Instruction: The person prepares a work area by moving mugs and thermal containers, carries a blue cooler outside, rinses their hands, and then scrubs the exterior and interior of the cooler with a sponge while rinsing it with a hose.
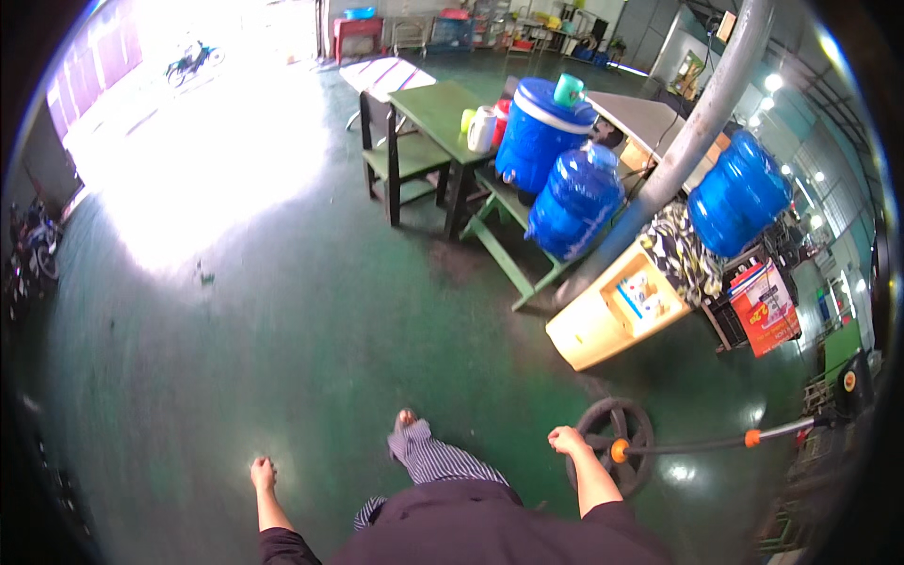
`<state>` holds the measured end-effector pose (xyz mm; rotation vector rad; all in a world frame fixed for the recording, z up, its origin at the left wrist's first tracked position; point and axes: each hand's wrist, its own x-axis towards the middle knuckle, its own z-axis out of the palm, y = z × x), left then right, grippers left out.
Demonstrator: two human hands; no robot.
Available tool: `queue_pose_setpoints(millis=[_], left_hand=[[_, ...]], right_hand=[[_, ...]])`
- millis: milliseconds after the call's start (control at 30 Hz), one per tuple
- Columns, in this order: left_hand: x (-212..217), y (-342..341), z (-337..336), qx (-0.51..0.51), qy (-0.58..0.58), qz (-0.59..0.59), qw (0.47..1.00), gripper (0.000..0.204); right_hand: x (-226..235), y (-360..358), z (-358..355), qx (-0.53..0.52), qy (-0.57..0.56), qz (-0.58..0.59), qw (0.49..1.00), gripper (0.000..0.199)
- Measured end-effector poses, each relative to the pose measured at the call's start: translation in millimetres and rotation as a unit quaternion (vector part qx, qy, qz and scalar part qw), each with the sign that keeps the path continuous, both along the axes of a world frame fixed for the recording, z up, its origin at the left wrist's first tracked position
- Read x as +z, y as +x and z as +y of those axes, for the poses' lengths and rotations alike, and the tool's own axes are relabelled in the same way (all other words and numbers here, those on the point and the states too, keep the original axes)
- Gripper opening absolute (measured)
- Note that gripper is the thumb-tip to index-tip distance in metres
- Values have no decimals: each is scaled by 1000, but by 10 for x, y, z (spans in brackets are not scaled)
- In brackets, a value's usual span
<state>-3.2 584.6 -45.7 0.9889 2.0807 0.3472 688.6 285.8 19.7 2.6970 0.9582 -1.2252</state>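
Observation:
My left hand hangs low at my side over the green floor, its fingers curled in, with nothing seen in it. My right hand is out in front of my right side, also curled closed, with no object showing in it. Just beside it is a black spoked wheel with an orange hub, joined to a dark rod that runs off to the right. In this view the hand overlaps the wheel's left edge; whether they touch I cannot tell. One of my feet is forward, below striped trousers.
Ahead right stand a cream water dispenser, a blue bottle, a blue cooler and a grey pole. Beyond them are a green table and chair. Green floor stretches toward a bright doorway at left.

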Motion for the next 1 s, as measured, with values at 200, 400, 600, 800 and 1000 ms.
queue_pose_setpoints(millis=[200, 400, 600, 800, 1000], left_hand=[[1236, 3075, 2542, -304, 185, -192, 915, 20], [1939, 5078, 4112, -439, 206, -266, 834, 16], [2425, 7290, 5585, -618, 252, -314, 676, 14], [3563, 9681, 6226, -701, 357, -397, 473, 24], [3924, 11397, 6165, -690, 438, -433, 380, 96]], right_hand=[[1022, 457, 2705, 52, 145, 4, 988, 27], [2065, 1370, 5093, 22, 404, -186, 896, 15], [2386, 2424, 6399, -126, 515, -250, 810, 14], [2904, 3471, 6972, -284, 583, -309, 696, 23], [3019, 4768, 7068, -321, 557, -380, 665, 49]])
